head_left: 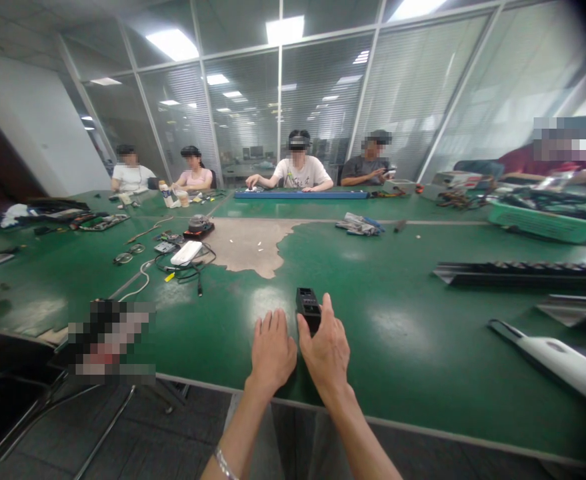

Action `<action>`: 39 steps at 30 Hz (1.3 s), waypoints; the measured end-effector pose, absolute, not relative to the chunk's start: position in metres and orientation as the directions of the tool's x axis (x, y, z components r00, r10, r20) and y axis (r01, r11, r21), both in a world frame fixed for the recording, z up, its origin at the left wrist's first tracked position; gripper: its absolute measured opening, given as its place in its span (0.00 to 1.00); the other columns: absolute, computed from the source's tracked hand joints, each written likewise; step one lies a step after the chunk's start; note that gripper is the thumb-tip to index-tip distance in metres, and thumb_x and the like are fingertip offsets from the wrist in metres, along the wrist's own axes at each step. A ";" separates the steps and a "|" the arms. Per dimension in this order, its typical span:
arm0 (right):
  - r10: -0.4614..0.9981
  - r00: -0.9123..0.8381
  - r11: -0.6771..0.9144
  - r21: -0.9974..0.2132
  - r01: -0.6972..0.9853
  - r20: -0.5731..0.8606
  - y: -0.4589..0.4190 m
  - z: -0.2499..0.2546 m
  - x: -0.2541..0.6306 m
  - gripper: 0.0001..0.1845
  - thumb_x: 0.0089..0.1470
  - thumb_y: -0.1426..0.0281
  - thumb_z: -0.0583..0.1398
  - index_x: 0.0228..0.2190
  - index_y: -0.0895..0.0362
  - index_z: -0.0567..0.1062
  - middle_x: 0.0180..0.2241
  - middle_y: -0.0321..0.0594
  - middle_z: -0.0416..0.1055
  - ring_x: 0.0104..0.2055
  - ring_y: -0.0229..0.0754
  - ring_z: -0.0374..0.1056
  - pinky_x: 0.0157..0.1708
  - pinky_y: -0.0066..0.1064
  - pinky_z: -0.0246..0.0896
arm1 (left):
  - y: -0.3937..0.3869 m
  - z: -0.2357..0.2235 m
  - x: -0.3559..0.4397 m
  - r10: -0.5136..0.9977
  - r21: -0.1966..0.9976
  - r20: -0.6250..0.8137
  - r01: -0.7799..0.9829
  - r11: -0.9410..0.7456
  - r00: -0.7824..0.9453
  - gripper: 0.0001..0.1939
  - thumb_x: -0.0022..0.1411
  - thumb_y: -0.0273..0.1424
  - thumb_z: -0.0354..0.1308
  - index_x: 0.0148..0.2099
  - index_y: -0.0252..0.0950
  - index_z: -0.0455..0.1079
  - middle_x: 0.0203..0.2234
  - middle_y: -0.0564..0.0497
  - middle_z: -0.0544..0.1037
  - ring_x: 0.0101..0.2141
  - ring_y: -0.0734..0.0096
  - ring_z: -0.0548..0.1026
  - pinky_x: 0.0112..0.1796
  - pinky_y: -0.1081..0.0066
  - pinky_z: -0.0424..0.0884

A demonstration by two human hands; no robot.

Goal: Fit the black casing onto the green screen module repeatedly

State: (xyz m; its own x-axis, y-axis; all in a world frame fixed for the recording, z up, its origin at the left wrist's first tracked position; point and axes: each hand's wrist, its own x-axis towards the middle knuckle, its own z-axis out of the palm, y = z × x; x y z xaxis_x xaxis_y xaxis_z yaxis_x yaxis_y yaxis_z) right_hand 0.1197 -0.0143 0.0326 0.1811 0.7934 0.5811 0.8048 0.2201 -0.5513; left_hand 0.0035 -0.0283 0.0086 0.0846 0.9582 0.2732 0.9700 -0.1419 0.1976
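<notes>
A small black boxy part (pixel 307 305) with square openings on top rests on the green table (pixel 403 333) near its front edge. My right hand (pixel 327 350) wraps around its near end, thumb on the left side and a finger along the right. Beside it, my left hand (pixel 271 350) lies flat on the table, fingers stretched out and together, holding nothing. A bracelet shows on my left wrist.
A white device with cables (pixel 186 253) lies at the left, a long black toothed strip (pixel 523 273) and a white tool (pixel 557 360) at the right. Several people sit along the far side. A worn bare patch (pixel 253 247) marks the table's middle.
</notes>
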 end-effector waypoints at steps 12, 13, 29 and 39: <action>0.828 0.159 0.176 -0.517 0.837 0.538 -0.024 0.008 0.120 0.40 0.61 0.58 0.53 0.66 0.64 0.47 0.53 0.56 0.69 0.51 0.55 0.65 0.48 0.45 0.65 | -0.027 0.006 0.003 0.953 0.187 0.289 0.971 -0.146 0.087 0.30 0.67 0.32 0.43 0.68 0.28 0.51 0.64 0.40 0.61 0.65 0.54 0.56 0.63 0.52 0.49; 0.829 0.156 0.175 -0.514 0.840 0.538 -0.024 0.006 0.120 0.41 0.61 0.58 0.54 0.66 0.65 0.47 0.54 0.57 0.68 0.52 0.56 0.65 0.48 0.45 0.65 | -0.027 0.006 0.003 0.953 0.185 0.288 0.971 -0.148 0.090 0.30 0.67 0.32 0.43 0.68 0.28 0.51 0.64 0.40 0.61 0.65 0.54 0.56 0.63 0.52 0.49; 0.864 0.140 0.131 -0.485 0.865 0.483 -0.021 0.012 0.120 0.41 0.60 0.60 0.54 0.66 0.66 0.47 0.51 0.57 0.71 0.48 0.55 0.68 0.44 0.42 0.65 | -0.026 0.003 0.003 0.946 0.164 0.310 0.975 -0.151 0.095 0.28 0.70 0.36 0.42 0.68 0.30 0.53 0.64 0.41 0.62 0.64 0.54 0.57 0.63 0.53 0.51; 0.841 0.200 0.157 -0.581 0.798 0.502 -0.018 0.030 0.122 0.41 0.60 0.57 0.54 0.66 0.65 0.49 0.51 0.58 0.71 0.48 0.56 0.69 0.44 0.45 0.66 | -0.028 0.007 0.003 0.954 0.175 0.281 0.972 -0.156 0.102 0.30 0.69 0.37 0.45 0.69 0.29 0.51 0.65 0.41 0.60 0.65 0.53 0.55 0.63 0.52 0.51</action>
State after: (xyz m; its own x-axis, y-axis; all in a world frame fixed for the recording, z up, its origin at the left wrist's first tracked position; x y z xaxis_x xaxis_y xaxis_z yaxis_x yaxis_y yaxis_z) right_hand 0.1223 -0.0181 0.0302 0.2005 0.8412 0.5021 0.7984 0.1567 -0.5814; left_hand 0.0025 -0.0276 0.0066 0.1024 0.9543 0.2807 0.9721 -0.1558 0.1751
